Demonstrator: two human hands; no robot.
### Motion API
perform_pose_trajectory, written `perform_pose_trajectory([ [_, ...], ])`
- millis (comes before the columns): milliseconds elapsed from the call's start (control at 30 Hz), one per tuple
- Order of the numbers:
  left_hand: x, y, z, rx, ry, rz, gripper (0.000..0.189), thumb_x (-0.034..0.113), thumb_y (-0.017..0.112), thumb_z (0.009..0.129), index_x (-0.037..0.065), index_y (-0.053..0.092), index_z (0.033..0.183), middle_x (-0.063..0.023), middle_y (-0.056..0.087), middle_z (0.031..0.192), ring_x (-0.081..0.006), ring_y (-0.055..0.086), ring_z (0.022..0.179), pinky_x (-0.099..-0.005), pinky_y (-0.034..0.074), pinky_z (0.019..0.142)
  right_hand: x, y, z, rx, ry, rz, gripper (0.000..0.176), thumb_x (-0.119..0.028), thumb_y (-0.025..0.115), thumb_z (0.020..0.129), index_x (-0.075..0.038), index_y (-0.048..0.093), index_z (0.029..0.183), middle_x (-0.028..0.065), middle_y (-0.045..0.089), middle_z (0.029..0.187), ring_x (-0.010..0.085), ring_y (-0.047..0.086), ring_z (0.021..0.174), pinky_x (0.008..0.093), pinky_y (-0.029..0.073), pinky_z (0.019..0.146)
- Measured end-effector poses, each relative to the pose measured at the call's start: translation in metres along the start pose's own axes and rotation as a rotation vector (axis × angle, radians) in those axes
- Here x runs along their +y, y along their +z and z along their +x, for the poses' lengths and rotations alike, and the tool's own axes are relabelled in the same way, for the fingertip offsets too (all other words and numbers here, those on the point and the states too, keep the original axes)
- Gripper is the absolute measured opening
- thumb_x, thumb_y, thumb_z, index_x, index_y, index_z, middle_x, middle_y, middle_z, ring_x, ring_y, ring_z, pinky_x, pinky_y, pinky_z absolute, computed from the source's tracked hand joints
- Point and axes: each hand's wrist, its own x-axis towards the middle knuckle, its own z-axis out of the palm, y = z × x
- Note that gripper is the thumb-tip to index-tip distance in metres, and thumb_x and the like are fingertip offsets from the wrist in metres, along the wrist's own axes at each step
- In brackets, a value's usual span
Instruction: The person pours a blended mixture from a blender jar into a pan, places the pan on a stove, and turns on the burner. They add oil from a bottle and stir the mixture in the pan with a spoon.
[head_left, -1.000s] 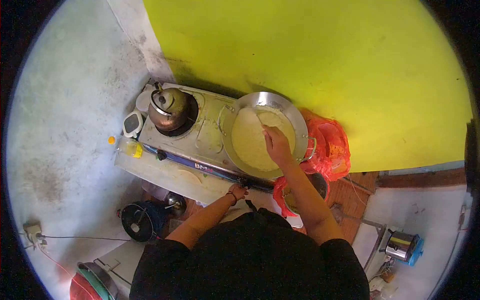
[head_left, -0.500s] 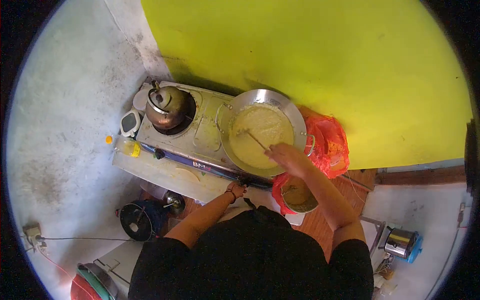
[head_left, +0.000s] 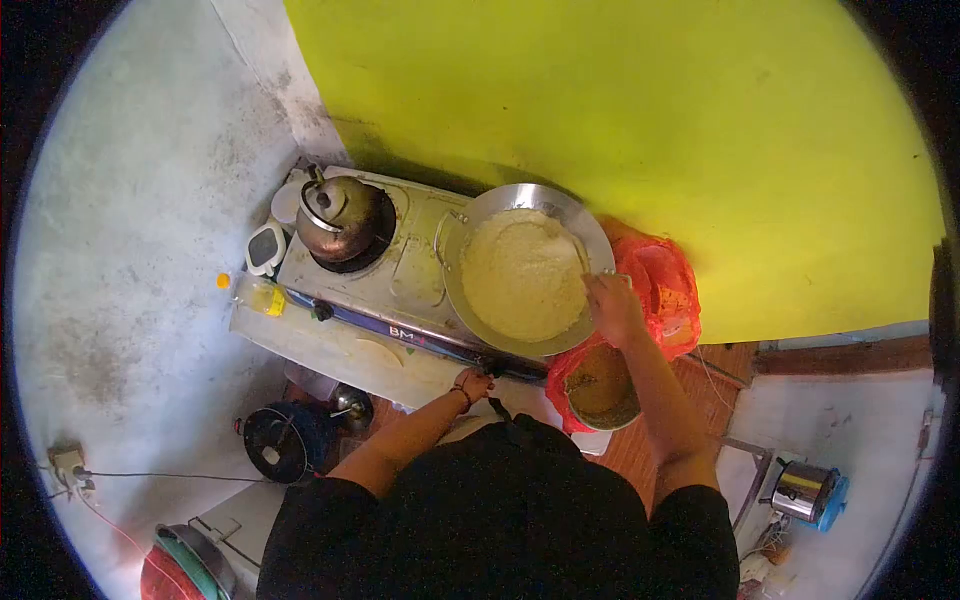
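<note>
A wide metal wok point(head_left: 530, 197) stands on the right side of the stove point(head_left: 415, 265), with a pale yellow, thick mixture point(head_left: 523, 275) inside. My right hand point(head_left: 613, 308) is closed round the handle of a stirring utensil at the wok's right rim; the utensil's far end reaches into the mixture's right edge and is hard to make out. At the stove's front edge, by the right-hand knob, my left hand point(head_left: 474, 384) is closed; what its fingers hold, if anything, is too small to tell.
A kettle point(head_left: 340, 220) sits on the left burner. Right of the wok are a red plastic bag point(head_left: 660, 290) and a pot of brownish contents point(head_left: 602, 385). A yellow-capped bottle point(head_left: 258, 296) lies left. A dark rice cooker point(head_left: 275, 445) stands lower left.
My right hand has moved right and slightly up, from the wok's lower part to its right rim, taking the utensil with it. My left hand stays at the stove front.
</note>
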Motion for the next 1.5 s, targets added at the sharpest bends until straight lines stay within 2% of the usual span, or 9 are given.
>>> perform_pose_trajectory([
  [200,-0.035,-0.008,0.038,-0.084,-0.038,0.021,0.039,0.020,0.059,0.091,-0.008,0.053,0.117,-0.0146,0.068,0.090,-0.0186,0.065,0.074,-0.0307,0.053,0.055,-0.056,-0.002,-0.056,0.010,0.203,0.102,0.017,-0.011,0.057,0.084,-0.001,0.062,0.097,0.0157,0.057,0.072,0.0344,0.058,0.064,0.0418,0.047,0.058],
  [300,-0.071,-0.014,0.071,-0.156,-0.128,-0.289,0.040,0.021,0.058,0.092,-0.009,0.052,0.118,-0.0142,0.068,0.087,-0.0184,0.065,0.071,-0.0312,0.053,0.055,-0.076,0.000,-0.059,0.173,0.386,0.370,0.017,-0.012,0.055,0.087,0.003,0.062,0.091,0.0173,0.061,0.072,0.0323,0.060,0.063,0.0370,0.048,0.058],
  [400,-0.070,-0.012,0.073,-0.126,-0.097,-0.198,0.041,0.022,0.058,0.092,-0.009,0.052,0.119,-0.0140,0.068,0.085,-0.0186,0.065,0.069,-0.0316,0.053,0.054,-0.086,0.008,-0.053,0.213,0.810,1.063,0.021,-0.013,0.054,0.090,0.006,0.062,0.091,0.0180,0.064,0.075,0.0311,0.063,0.066,0.0349,0.050,0.063],
  [600,-0.023,-0.006,0.023,-0.046,0.037,0.137,0.042,0.021,0.058,0.092,-0.009,0.051,0.119,-0.0136,0.068,0.085,-0.0178,0.065,0.067,-0.0311,0.053,0.054,-0.096,0.000,-0.058,0.206,0.058,0.425,0.022,-0.012,0.051,0.093,0.005,0.062,0.100,0.0192,0.065,0.090,0.0327,0.064,0.083,0.0374,0.050,0.075],
  [800,-0.008,-0.003,0.010,-0.004,0.050,0.165,0.036,0.019,0.060,0.090,-0.007,0.054,0.114,-0.0130,0.068,0.085,-0.0164,0.065,0.067,-0.0308,0.052,0.052,-0.081,0.007,-0.050,0.047,0.254,0.558,0.021,-0.010,0.054,0.090,0.001,0.061,0.108,0.0202,0.063,0.096,0.0357,0.061,0.088,0.0396,0.048,0.077],
  [900,-0.073,-0.017,0.066,-0.241,0.223,0.022,0.032,0.020,0.062,0.089,-0.005,0.057,0.108,-0.0115,0.068,0.081,-0.0161,0.065,0.066,-0.0305,0.052,0.051,-0.053,0.043,-0.038,0.199,0.115,0.405,0.022,-0.008,0.054,0.089,0.001,0.060,0.109,0.0200,0.062,0.095,0.0356,0.060,0.086,0.0399,0.049,0.076],
  [1000,-0.020,-0.006,0.018,-0.049,0.002,-0.113,0.029,0.021,0.062,0.089,-0.003,0.059,0.104,-0.0099,0.067,0.078,-0.0159,0.064,0.065,-0.0306,0.052,0.051,-0.049,0.040,-0.023,0.279,0.112,0.375,0.023,-0.006,0.054,0.089,0.001,0.059,0.110,0.0197,0.061,0.093,0.0348,0.059,0.085,0.0394,0.049,0.075],
  [1300,-0.027,-0.005,0.028,-0.049,0.008,0.010,0.027,0.024,0.062,0.089,-0.003,0.062,0.096,-0.0121,0.069,0.080,-0.0158,0.065,0.065,-0.0305,0.053,0.052,-0.056,0.053,-0.029,0.215,0.038,0.153,0.020,-0.007,0.054,0.089,0.001,0.061,0.106,0.0180,0.062,0.092,0.0347,0.060,0.085,0.0393,0.049,0.074],
  [1500,-0.024,-0.007,0.024,-0.085,0.011,0.008,0.034,0.022,0.062,0.089,-0.006,0.057,0.108,-0.0123,0.068,0.086,-0.0175,0.066,0.068,-0.0302,0.053,0.052,-0.077,0.019,-0.051,0.103,0.505,0.744,0.020,-0.010,0.053,0.091,0.001,0.061,0.106,0.0179,0.062,0.091,0.0347,0.060,0.085,0.0395,0.049,0.076],
])
